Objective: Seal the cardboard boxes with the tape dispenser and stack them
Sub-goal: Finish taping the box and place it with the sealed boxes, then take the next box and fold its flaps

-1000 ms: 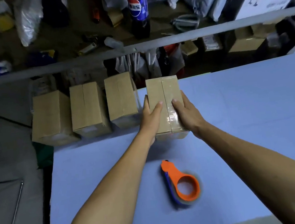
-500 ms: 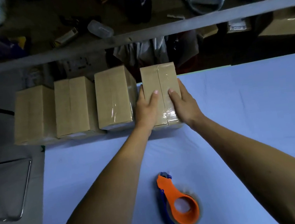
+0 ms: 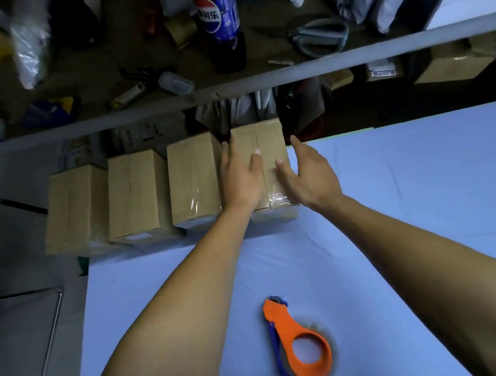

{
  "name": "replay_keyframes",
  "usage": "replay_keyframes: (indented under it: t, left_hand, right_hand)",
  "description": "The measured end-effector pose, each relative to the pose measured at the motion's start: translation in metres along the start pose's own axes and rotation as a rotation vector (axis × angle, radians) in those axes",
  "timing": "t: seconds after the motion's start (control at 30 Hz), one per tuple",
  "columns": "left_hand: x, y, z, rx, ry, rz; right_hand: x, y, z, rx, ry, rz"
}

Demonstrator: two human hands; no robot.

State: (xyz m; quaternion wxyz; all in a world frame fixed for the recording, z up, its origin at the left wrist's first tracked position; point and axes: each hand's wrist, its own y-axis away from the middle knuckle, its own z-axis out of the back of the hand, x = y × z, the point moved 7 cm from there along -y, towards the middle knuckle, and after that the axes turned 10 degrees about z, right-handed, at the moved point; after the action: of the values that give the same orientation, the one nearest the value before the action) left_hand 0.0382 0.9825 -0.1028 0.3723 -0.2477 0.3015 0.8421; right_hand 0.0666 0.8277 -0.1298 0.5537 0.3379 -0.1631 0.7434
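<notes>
The blue worktop (image 3: 396, 201) carries a row of four cardboard boxes (image 3: 136, 194) along its far left edge, side by side and touching. The rightmost, taped box (image 3: 269, 142) sits at the end of the row. The left hand (image 3: 239, 176) lies flat on its top with straight fingers; the right hand (image 3: 307, 175) hovers released at its right side, possibly brushing it, though contact is hard to tell. The orange tape dispenser (image 3: 301, 342) lies nearer the person, untouched. To finish placing well, I'd press the box flush against its neighbour, square the near edges, then lift both hands straight off without dragging it.
</notes>
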Motion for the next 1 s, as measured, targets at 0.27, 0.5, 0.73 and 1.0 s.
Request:
replay_keyframes:
  t: [0.27, 0.5, 0.73, 1.0]
  left_hand:
    - [-0.023, 0.062, 0.032, 0.007, -0.53, -0.301]
    - [-0.028, 0.154, 0.022, 0.115, -0.653, -0.536]
    - [-0.044, 0.265, -0.013, 0.179, -0.782, -0.838]
    - [-0.065, 0.389, -0.068, 0.267, -0.846, -1.072]
  right_hand:
    - [0.031, 0.082, 0.051, -0.016, 0.574, 0.183]
    - [0.03, 0.196, 0.091, -0.133, 0.684, -0.024]
    - [0.014, 0.329, 0.121, -0.265, 0.707, -0.266]
    - [-0.038, 0.462, 0.152, -0.339, 0.668, -0.507]
